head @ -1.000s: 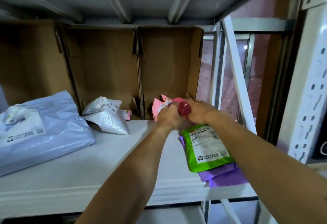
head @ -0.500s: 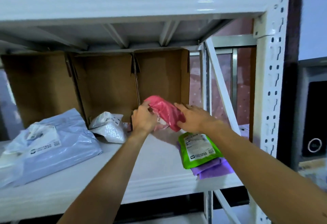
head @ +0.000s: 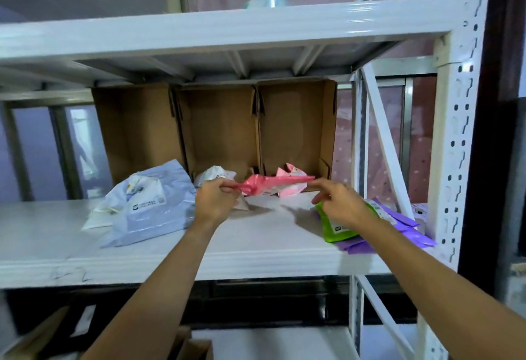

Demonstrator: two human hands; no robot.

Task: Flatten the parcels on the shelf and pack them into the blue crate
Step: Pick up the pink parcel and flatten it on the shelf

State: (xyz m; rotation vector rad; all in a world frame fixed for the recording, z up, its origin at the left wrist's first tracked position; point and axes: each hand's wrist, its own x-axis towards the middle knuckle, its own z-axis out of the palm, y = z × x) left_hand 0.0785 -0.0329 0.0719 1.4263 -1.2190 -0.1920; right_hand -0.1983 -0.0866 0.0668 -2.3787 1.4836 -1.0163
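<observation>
Mid-flatten on the pink parcel (head: pixel 273 184). It's off the shelf (head: pixel 170 246), held in the air just in front of the cardboard boxes (head: pixel 219 132) and stretched out sideways between my hands. L hand (head: pixel 215 201) pinches its left end, fingers curled round the plastic. R hand (head: pixel 340 203) is at the right end w/ the index finger out toward the tip. It's blurred, so I can't tell if it's actually gripping or only touching.

Approx status: green parcel (head: pixel 334 227) lies on the purple parcels (head: pixel 410 234) at the shelf's right edge, looks flat already. The pale blue parcel (head: pixel 153 211) on the left is puffy, prob. not done. Blue crate isn't in view.

Next, I reckon: get a sure R-hand grip, lay the parcel on bare shelf, press the air out w/ flat palms, then find the crate.
</observation>
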